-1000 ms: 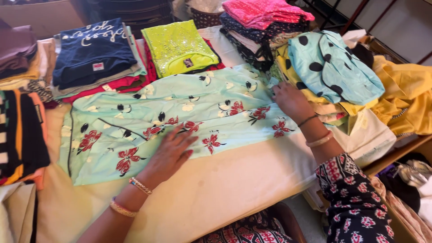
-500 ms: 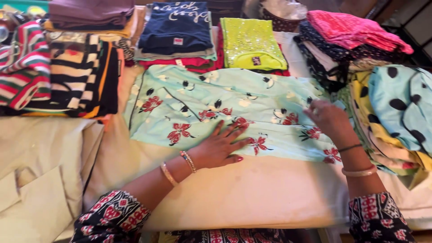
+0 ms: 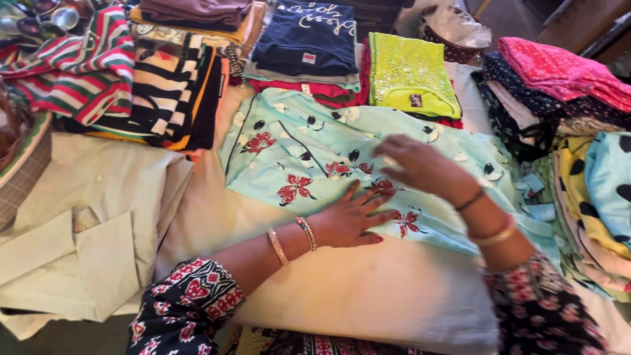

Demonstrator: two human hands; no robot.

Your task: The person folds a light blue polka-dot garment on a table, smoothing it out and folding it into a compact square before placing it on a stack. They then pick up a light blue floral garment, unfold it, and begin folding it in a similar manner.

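A pale mint garment with red flowers and black marks (image 3: 296, 148) lies spread flat on a cream cloth (image 3: 342, 289). My left hand (image 3: 351, 220) presses flat on the garment's near edge, fingers spread. Just beyond it, my right hand (image 3: 420, 164) rests palm down on the middle of the garment, slightly blurred. Neither hand grips anything. Both wrists carry bangles, and both sleeves are dark with a red floral print.
Folded clothes ring the garment: a striped stack (image 3: 98, 72) at left, a navy top (image 3: 309, 39) and a neon-yellow top (image 3: 407, 75) behind, a pink and dark pile (image 3: 552, 79) and a mint polka-dot piece (image 3: 608, 190) at right. Beige cloth (image 3: 85, 217) lies at near left.
The view has swung left, bringing the striped stack in. My right hand has slid left from the garment's right end toward its middle. My left hand stays pressed on the near edge.
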